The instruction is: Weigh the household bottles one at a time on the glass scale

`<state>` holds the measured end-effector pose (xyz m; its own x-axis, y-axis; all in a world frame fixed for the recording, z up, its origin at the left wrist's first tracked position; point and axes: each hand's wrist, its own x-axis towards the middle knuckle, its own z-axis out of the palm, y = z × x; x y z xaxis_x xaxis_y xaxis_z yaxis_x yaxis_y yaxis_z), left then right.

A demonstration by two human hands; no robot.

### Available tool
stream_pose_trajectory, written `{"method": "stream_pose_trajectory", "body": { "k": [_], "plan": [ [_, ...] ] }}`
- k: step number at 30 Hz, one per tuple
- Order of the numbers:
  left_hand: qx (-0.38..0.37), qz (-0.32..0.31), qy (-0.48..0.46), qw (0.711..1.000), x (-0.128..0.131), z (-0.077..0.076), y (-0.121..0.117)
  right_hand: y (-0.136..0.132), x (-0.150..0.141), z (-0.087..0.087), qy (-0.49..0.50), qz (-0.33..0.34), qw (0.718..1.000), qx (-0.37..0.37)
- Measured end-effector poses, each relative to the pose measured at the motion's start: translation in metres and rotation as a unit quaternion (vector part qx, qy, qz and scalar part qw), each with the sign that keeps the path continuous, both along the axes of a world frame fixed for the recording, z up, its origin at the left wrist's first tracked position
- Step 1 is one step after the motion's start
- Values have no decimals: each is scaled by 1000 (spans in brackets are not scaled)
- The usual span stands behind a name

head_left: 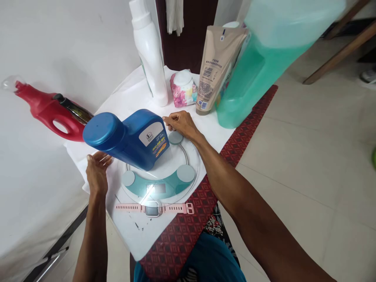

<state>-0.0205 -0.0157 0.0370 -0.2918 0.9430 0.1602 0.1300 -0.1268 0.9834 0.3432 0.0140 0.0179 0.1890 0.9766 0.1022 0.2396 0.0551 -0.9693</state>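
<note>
A blue bottle point(138, 145) with a wide blue cap and a white label stands on a round glass weighing scale point(164, 184). The scale has teal trim, pale round pads and a small display. Left of the bottle, my left hand point(98, 172) is open, its fingers stretched out and partly covered by the cap. My right hand point(182, 122) is at the bottle's far right edge, above one scale pad. Its fingers are curled in with nothing visible in them; whether they touch the bottle I cannot tell. A pink-strapped smartwatch point(152, 209) lies flat along the scale's near edge.
Around the white-covered table point(123, 231) stand a red handled bottle point(55, 109) with a dark bottle beside it, a white bottle point(151, 58), a colourful packet point(183, 88), a beige tube point(216, 70) and a big green-liquid jug point(252, 78). A wall rises at left.
</note>
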Motion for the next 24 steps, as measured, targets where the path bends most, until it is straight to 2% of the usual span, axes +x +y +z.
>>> {"method": "stream_pose_trajectory", "body": {
  "k": [2,4,13,16,18,21,24],
  "plan": [
    [17,5,12,1000,-6,-18,-2,0,0,0,-9,-4,1000,4],
    [36,3,31,999,-6,-27,-5,1,-1,0,-15,-12,1000,1],
    [32,4,66,997,-3,-27,-8,2,-2,-4,-3,-26,1000,6],
    [19,-10,64,998,1,-14,-21,2,-2,-6,6,-27,1000,2],
    [40,-60,78,994,12,5,-36,3,-1,-6,8,-26,1000,-5],
    [91,-159,116,976,40,35,-54,5,-1,-7,3,-29,1000,-8],
    [58,-173,153,971,72,50,-60,4,-1,-6,-2,-29,999,-13]
  ]
}}
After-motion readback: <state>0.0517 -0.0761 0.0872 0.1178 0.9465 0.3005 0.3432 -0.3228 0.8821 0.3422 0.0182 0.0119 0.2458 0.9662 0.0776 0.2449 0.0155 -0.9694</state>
